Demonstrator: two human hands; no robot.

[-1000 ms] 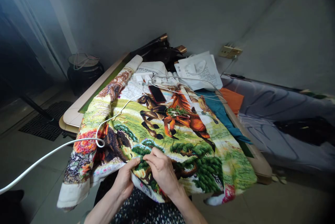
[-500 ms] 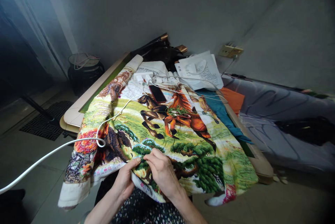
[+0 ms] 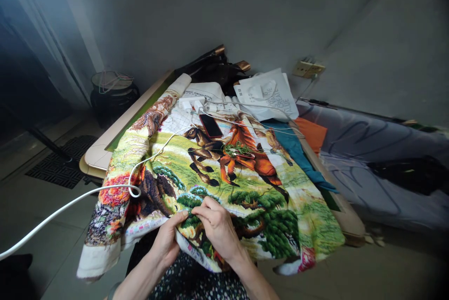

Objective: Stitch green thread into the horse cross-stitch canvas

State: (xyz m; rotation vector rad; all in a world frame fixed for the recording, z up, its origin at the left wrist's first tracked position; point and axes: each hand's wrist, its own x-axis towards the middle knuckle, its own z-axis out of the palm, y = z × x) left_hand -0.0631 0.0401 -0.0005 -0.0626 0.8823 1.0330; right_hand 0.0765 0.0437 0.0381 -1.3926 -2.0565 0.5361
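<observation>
A large cross-stitch cloth [image 3: 245, 180] with horses and green trees lies over the table and hangs toward my lap, its sides rolled. At its near edge my left hand [image 3: 167, 242] is closed, thumb on top and the fingers underneath, partly hidden by the fabric. Just right of that thumb, my right hand [image 3: 218, 229] makes a pinch close to the stitched dark green patch. Whatever is between those fingertips is too small to make out. A tangle of green thread [image 3: 239, 149] rests on the orange horse.
On the cloth lie a phone [image 3: 211, 126] and a white power strip [image 3: 192, 102]. A white cable [image 3: 63, 211] loops across the left side. Behind are white printed bags [image 3: 264, 96]; teal fabric [image 3: 308, 166] covers the table's right side. A wall socket [image 3: 308, 69] is at the back.
Both hands keep nearly the same place on the cloth. The right fingers have shifted only very slightly.
</observation>
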